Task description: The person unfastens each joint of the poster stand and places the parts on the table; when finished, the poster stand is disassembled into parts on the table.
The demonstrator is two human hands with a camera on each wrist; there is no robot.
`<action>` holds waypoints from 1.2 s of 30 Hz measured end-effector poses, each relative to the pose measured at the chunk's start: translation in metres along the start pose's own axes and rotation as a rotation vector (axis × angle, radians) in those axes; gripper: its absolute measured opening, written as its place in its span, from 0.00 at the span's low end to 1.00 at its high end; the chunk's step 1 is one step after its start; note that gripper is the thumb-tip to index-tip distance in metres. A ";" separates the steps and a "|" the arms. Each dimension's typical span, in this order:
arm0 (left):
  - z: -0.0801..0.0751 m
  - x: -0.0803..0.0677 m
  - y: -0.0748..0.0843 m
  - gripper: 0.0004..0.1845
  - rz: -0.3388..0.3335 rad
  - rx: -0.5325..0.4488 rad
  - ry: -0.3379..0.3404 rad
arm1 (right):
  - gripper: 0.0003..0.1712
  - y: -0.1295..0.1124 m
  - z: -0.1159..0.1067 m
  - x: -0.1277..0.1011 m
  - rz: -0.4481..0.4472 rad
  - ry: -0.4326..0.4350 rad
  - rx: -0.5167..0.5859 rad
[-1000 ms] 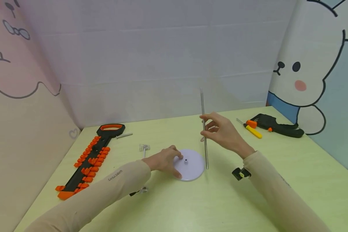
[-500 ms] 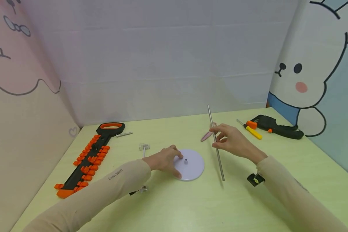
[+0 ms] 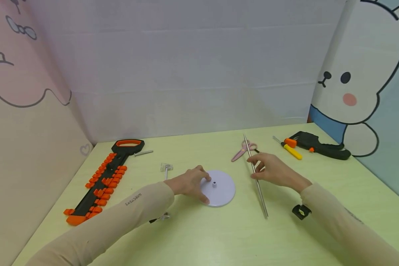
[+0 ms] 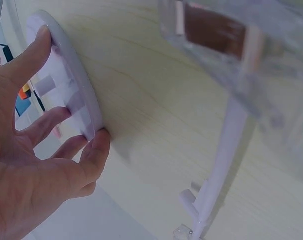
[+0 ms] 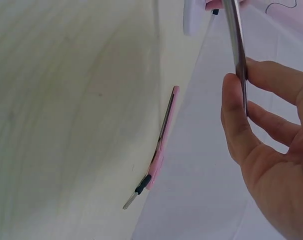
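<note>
In the head view my left hand (image 3: 188, 183) grips the rim of a white round base (image 3: 223, 192), which lies on the table with a short stub at its centre. The left wrist view shows the thumb on one side of the base's rim (image 4: 84, 75) and curled fingers on the other. My right hand (image 3: 275, 171) pinches a long thin metal rod (image 3: 261, 195) between thumb and fingers. The rod slants, its lower end toward me. Close up in the right wrist view, the rod (image 5: 235, 35) passes between the fingertips. Under the left forearm lies a white stem (image 4: 226, 145) with clear plastic ends.
Pink scissors (image 3: 242, 151) lie behind the rod, with a small dark-handled tool (image 5: 143, 184) beside them. A yellow screwdriver (image 3: 292, 151) and a black-and-orange tool (image 3: 330, 148) are at back right. At left are a black rack with orange clips (image 3: 101, 186) and a short metal rod (image 3: 143, 153).
My right hand has moved right and toward me with the rod, which has tilted from nearly upright to slanted. The scissors have come into fuller view. My left hand stays on the base.
</note>
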State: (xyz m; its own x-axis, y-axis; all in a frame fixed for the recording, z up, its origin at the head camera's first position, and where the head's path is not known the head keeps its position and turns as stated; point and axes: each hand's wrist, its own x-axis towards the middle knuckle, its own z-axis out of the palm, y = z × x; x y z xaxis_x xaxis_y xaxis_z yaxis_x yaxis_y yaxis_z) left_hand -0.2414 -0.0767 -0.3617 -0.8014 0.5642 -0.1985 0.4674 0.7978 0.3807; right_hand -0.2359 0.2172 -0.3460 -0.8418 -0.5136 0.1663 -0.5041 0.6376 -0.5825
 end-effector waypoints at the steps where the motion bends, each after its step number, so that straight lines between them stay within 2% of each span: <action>1: 0.000 0.000 0.000 0.38 0.001 -0.001 -0.001 | 0.26 0.001 0.000 -0.001 0.004 -0.007 0.000; 10: 0.001 0.000 -0.001 0.38 -0.006 0.009 -0.001 | 0.25 0.013 0.004 0.000 0.018 -0.068 0.006; 19: 0.001 0.000 0.000 0.38 -0.005 0.023 0.000 | 0.25 0.020 0.008 0.003 0.089 -0.122 0.005; 36: 0.001 -0.001 0.000 0.39 -0.002 0.040 0.003 | 0.23 0.025 0.008 0.002 0.099 -0.201 -0.005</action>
State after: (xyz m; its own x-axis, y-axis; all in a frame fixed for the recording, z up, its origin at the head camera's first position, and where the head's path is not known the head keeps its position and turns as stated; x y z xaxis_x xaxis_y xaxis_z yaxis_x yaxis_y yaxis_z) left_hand -0.2400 -0.0771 -0.3628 -0.8033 0.5622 -0.1966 0.4806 0.8068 0.3436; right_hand -0.2485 0.2277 -0.3667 -0.8320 -0.5522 -0.0540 -0.4222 0.6933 -0.5840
